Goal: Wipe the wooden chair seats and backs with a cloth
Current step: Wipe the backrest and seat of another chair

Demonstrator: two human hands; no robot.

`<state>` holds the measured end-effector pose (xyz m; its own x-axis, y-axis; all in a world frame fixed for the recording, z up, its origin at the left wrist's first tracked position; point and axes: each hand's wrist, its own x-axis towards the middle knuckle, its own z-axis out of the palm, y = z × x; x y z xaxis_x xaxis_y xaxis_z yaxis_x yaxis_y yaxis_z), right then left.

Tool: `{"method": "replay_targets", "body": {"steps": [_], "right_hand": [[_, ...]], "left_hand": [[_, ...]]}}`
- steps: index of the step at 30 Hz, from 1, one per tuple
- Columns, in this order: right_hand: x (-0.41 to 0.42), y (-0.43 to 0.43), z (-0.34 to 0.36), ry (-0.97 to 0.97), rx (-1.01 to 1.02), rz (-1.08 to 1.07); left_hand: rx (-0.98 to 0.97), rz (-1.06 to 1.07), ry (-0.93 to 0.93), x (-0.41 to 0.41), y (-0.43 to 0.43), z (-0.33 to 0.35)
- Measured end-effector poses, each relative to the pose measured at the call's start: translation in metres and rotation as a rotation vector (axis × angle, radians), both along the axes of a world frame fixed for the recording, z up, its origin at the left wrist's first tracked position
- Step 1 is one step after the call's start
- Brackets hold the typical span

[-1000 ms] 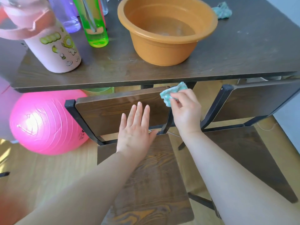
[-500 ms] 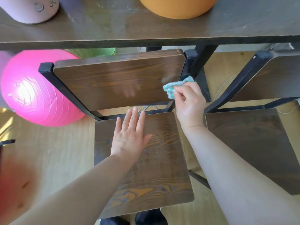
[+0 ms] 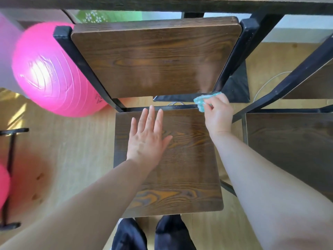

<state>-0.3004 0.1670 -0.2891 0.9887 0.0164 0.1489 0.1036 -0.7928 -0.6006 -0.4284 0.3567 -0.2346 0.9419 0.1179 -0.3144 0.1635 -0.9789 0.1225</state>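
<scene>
A dark wooden chair stands right below me, its seat (image 3: 187,168) toward me and its backrest (image 3: 153,58) farther off, tucked under the table edge. My left hand (image 3: 146,139) lies flat on the seat with fingers straight. My right hand (image 3: 217,112) pinches a small teal cloth (image 3: 202,101) at the lower right corner of the backrest, by the far right corner of the seat. A second wooden chair, its seat (image 3: 292,147) at the right, stands beside the first.
The dark table edge (image 3: 162,4) runs across the top. A big pink exercise ball (image 3: 50,73) sits on the wooden floor at the left, touching the chair's black frame (image 3: 81,62). A black metal stand (image 3: 9,177) is at the far left. My dark trouser legs (image 3: 153,233) show below the seat.
My view has tilted down, so the table top and orange basin left the frame. My right hand slid the cloth down the backrest's right side to its lower corner. My left hand stayed on the seat.
</scene>
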Motion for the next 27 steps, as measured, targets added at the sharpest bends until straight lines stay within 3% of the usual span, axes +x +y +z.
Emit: {"method": "replay_targets", "body": {"steps": [8,14,19,27], "right_hand": [[-0.029,0.007,0.055,-0.065,0.063,0.033],[-0.024,0.038,0.125,-0.280,0.190,0.103],[-0.002,0.075,0.169,-0.408,0.147,0.144],[0.014,0.107,0.163,-0.542,0.115,0.073]], "left_hand": [[0.035,-0.002,-0.066,0.004,0.018,0.030],[0.025,-0.044,-0.155,0.014,0.032,0.053],[0.017,-0.043,-0.309,0.033,0.053,0.084],[0.035,-0.080,-0.330,0.040,0.080,0.088]]}}
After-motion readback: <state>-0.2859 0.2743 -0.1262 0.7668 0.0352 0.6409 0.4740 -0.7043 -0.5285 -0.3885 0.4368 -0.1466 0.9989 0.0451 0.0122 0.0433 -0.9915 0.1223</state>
